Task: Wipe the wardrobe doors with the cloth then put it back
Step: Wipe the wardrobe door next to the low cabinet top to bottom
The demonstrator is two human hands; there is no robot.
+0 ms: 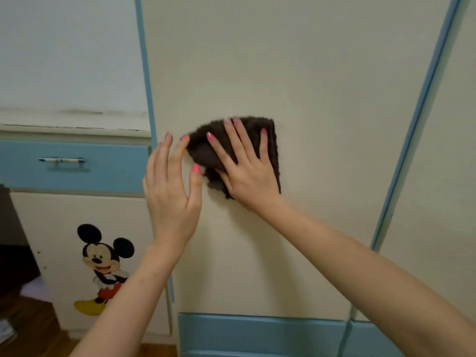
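Head view looks at one dark brown fleecy cloth [206,153], bunched into a rough triangle and lying flat against the cream wardrobe door [296,73]. No label or writing can be read on the cloth, and none shows on the door.

Two bare hands are in view, both with pink-painted nails. Spread wide and flat, the right hand [244,171] presses its palm and fingers on the cloth and pins it to the door; the fingers are splayed, not curled around the fabric. To the left of the cloth, the left hand [171,191] is open too, fingers straight and pointing up, its forefinger tip and thumb tip touching the cloth's left edge. It grips nothing. Whether its palm touches the door cannot be told.

Blue trim strips [412,130] frame the door on both sides, and a second cream door panel [448,176] starts beyond the right strip. Below the door runs a blue drawer front [257,333].

Left of the wardrobe stands a lower cabinet with one blue drawer [77,166] carrying one slim bar handle [61,160]. Beneath that drawer, the cream cabinet door [51,228] bears one Mickey Mouse sticker [103,266]; it carries no words. Wooden floor [38,341] shows at the bottom left.
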